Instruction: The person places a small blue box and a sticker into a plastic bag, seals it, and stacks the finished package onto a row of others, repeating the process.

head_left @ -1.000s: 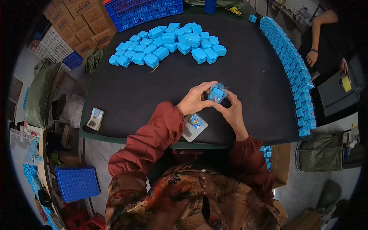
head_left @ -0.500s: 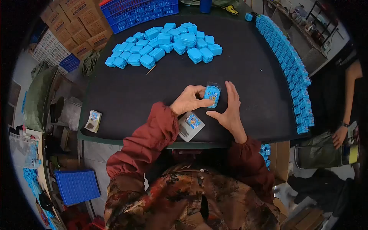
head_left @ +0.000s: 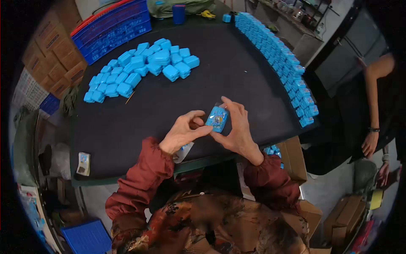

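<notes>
A small blue box with a colourful picture on its face is held upright above the black table. A clear film edge stands out at its top. My left hand has its thumb at the box's lower left edge, fingers curled beside it. My right hand grips the right side, thumb low and fingers along the top. Partly hidden under my left wrist lies a pale sheet of picture stickers. A heap of plain blue boxes sits farther back on the left.
Stacked blue boxes with pictures form a long row along the right table edge. A blue crate stands at the back left, and a small stack of sticker cards lies front left. Another person's arm hangs at the right.
My right hand has closed in from the right and now grips the box, which my left hand still touches. The view has turned right, so the table things appear farther left.
</notes>
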The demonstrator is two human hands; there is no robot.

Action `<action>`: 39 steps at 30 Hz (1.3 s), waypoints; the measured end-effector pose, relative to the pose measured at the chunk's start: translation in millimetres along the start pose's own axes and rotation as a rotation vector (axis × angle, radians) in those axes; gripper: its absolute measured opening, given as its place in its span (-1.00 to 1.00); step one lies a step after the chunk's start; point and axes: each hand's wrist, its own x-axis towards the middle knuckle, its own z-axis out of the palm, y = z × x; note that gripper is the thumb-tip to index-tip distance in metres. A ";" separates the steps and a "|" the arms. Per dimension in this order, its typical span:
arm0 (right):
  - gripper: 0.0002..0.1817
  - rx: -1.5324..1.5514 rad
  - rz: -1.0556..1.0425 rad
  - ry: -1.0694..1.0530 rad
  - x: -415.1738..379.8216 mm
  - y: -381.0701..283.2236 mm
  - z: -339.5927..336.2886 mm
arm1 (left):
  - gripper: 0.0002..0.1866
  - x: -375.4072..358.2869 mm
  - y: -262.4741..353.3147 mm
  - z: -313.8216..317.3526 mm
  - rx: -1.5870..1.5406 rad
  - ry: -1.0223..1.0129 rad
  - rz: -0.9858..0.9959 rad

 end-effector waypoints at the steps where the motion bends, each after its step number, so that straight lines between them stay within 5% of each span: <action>1: -0.08 -0.049 0.047 0.066 1.7 5.9 -9.8 | -0.41 -0.8 0.6 1.4 0.004 0.065 0.027; 6: -0.11 -0.331 0.565 0.552 32.8 124.0 -113.2 | -0.53 -7.0 1.2 -15.6 -0.024 0.089 -0.010; 11: -0.04 -0.685 0.963 0.482 56.2 188.4 -177.0 | -0.62 -9.8 -8.9 -27.7 -0.019 0.136 -0.010; 18: 0.04 -0.607 1.100 0.315 66.3 238.1 -180.8 | -0.66 -12.6 -13.3 -35.2 -0.040 0.170 -0.053; 25: 0.06 -0.480 1.003 0.312 62.4 258.0 -190.0 | -0.68 -24.9 -15.7 -54.3 0.089 0.215 -0.047; 28: 0.15 -0.753 1.081 0.263 67.1 240.2 -187.1 | -0.69 -33.6 -17.3 -64.5 0.213 0.337 0.041; 31: 0.03 -0.901 0.588 0.546 70.4 224.6 -163.6 | -0.73 -48.2 -23.0 -77.3 0.285 0.418 0.170; 34: -0.42 -0.306 0.061 0.373 57.5 130.1 -89.3 | -0.73 -61.0 -43.3 -79.5 0.552 0.460 0.235; 35: -0.53 -0.263 0.012 0.222 45.3 100.0 -60.1 | -0.68 -65.0 -38.8 -71.1 0.595 0.468 0.105; 37: -0.73 -0.117 -0.068 -0.076 21.8 45.6 -5.5 | -0.63 -68.3 -43.2 -64.6 0.961 0.382 0.223; 39: -0.68 -0.050 -0.009 -0.294 6.4 7.3 38.5 | -0.59 -70.1 -40.2 -56.6 0.951 0.382 0.173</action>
